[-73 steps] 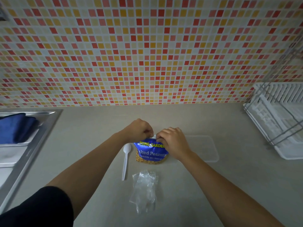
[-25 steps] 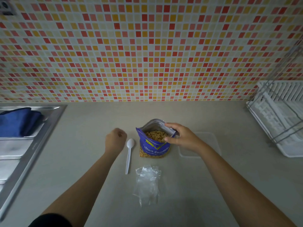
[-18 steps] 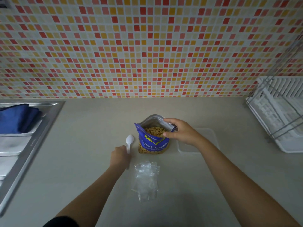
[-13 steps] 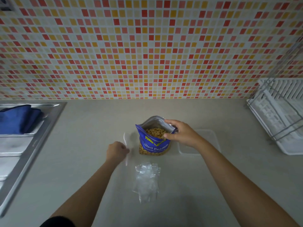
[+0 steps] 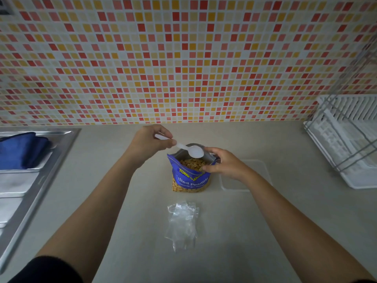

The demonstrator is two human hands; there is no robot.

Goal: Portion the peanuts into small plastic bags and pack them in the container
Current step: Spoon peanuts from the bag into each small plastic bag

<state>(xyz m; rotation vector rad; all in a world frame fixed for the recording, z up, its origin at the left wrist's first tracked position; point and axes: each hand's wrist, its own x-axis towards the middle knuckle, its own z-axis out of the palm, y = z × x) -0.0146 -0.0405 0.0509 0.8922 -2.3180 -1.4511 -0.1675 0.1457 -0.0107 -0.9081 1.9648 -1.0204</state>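
L hand [image 5: 149, 144] pinches spoon [image 5: 193, 151] over open bag [image 5: 191, 180]; R hand [image 5: 226, 164] grips its rim. Baggies [image 5: 182, 223] lie apart in front; sink [image 5: 61, 154] edge well left.

On the counter [image 5: 265, 221], the left hand [image 5: 149, 142] pinches a white plastic spoon [image 5: 188, 149] over the open blue peanut bag [image 5: 190, 174], whose rim the right hand [image 5: 224, 164] grips, with clear small bags [image 5: 182, 223] in front and a clear container [image 5: 259, 170] beside.
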